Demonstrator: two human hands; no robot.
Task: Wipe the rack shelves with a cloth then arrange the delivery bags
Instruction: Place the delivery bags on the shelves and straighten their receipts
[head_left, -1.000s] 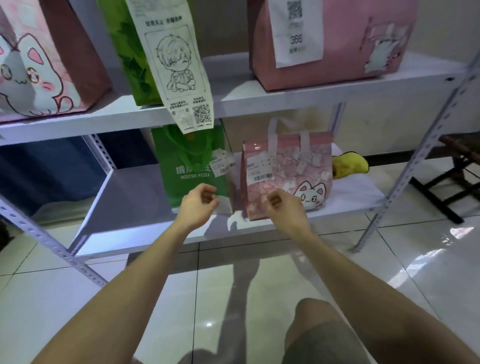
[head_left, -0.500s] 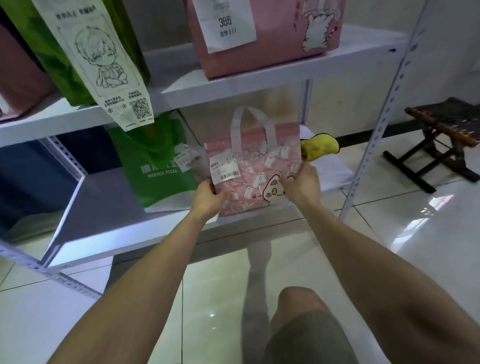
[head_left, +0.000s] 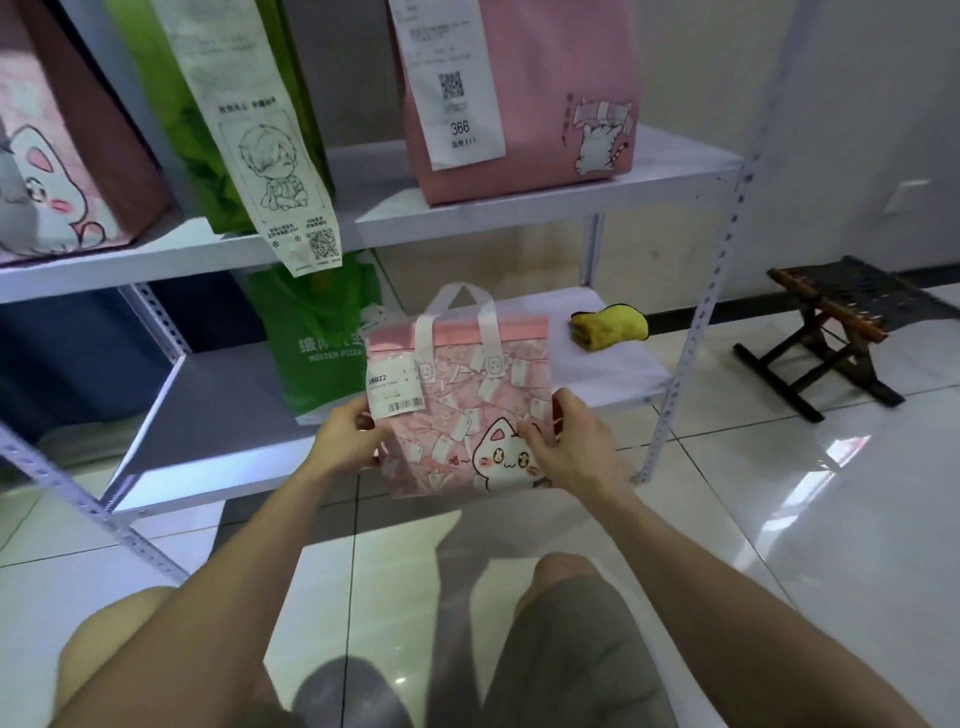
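The lower shelf (head_left: 218, 415) lies open left of the green bag (head_left: 317, 338); yellow cloth (head_left: 610, 330) blocks its right rear.

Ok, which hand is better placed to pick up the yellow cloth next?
Right, probably. The yellow cloth lies on the lower shelf up and right of the right hand; the left hand grips the pink bag on its far side. Both hold the bag now.

The small pink bag (head_left: 467, 415) has a smooth, faintly glossy skin like coated plastic, with a white paper label (head_left: 395, 387) on its front. Left of it, the green bag (head_left: 322, 343) looks matt, like non-woven cloth. Right of it lies a fuzzy yellow cloth (head_left: 610, 327). The rack (head_left: 675, 161) around it is matt, white-painted metal. The floor (head_left: 805, 509) below is glossy tile, and the stool (head_left: 836, 332) far to the right is dark wood.
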